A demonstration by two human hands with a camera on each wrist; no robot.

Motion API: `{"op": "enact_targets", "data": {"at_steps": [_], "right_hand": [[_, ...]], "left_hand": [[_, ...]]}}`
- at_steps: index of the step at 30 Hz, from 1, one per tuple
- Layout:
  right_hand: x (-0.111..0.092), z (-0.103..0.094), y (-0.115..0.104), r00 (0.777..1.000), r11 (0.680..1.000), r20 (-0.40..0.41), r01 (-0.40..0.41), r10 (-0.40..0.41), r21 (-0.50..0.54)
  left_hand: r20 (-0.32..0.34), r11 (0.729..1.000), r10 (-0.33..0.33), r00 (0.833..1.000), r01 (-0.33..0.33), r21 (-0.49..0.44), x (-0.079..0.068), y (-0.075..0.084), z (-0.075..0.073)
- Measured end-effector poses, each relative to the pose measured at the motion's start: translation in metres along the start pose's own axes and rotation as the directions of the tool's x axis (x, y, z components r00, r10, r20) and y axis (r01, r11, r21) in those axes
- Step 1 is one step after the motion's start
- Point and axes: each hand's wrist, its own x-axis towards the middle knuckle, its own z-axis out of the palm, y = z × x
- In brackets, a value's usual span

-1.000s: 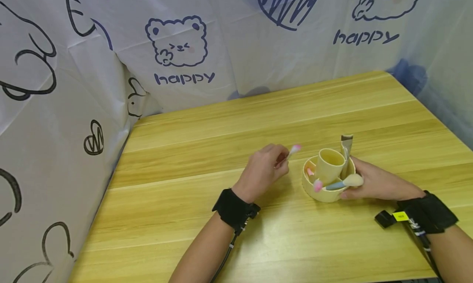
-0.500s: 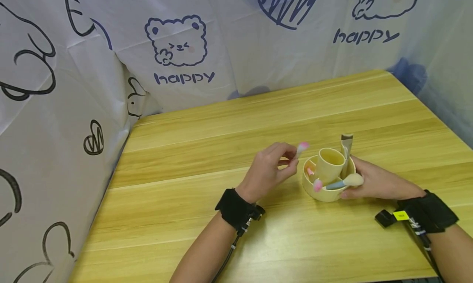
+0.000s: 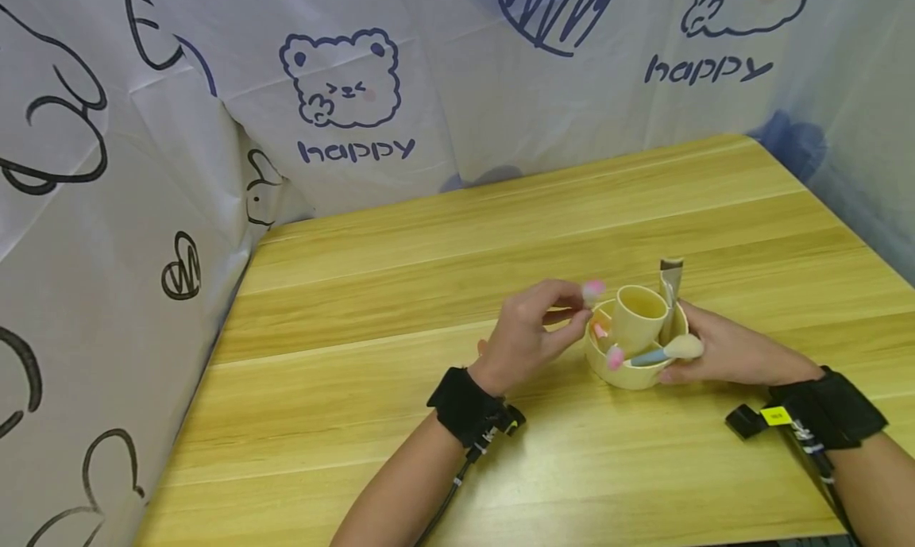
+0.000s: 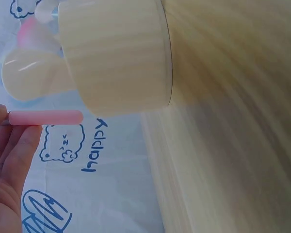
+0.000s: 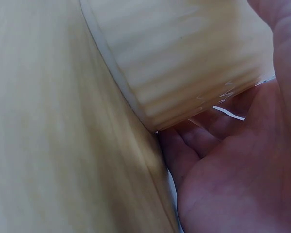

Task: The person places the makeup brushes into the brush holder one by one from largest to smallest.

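My left hand (image 3: 532,329) pinches a small makeup brush (image 3: 592,290) with a pink-and-white head, just left of and above the rim of a round cream holder (image 3: 620,375). In the left wrist view the brush's pink handle (image 4: 46,117) points toward the holder, apart from its wall. My right hand (image 3: 729,344) grips the holder from its right side, fingers curled behind it, as the right wrist view shows. Inside the holder stand a central cup (image 3: 638,325), a flat brush (image 3: 670,281), a blue-handled brush (image 3: 665,353) and a pink-tipped brush (image 3: 615,358).
A small orange-pink piece (image 3: 600,332) lies in the holder's left compartment. The wood-grain table (image 3: 400,293) spreads left and behind the hands. White cloth (image 3: 457,86) with drawings hangs along the back and sides. Both wrists wear black straps with cables.
My left hand has moved right with the pink-headed brush, from beside the holder to its left rim. The right hand and the holder have stayed in place.
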Motion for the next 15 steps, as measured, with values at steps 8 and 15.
{"op": "enact_targets", "data": {"at_steps": [8, 15], "right_hand": [[0.0001, -0.0005, 0.0000, 1.000, 1.000, 0.003, -0.006, 0.006, 0.012], [-0.0004, -0.0004, 0.0001, 1.000, 0.999, 0.013, -0.021, 0.021, 0.036]], "left_hand": [[0.018, 0.998, -0.006, 1.000, 0.007, -0.058, -0.0007, 0.0031, 0.0066], [0.114, 0.998, -0.009, 0.993, 0.015, -0.056, -0.0024, 0.0019, 0.0106]]}}
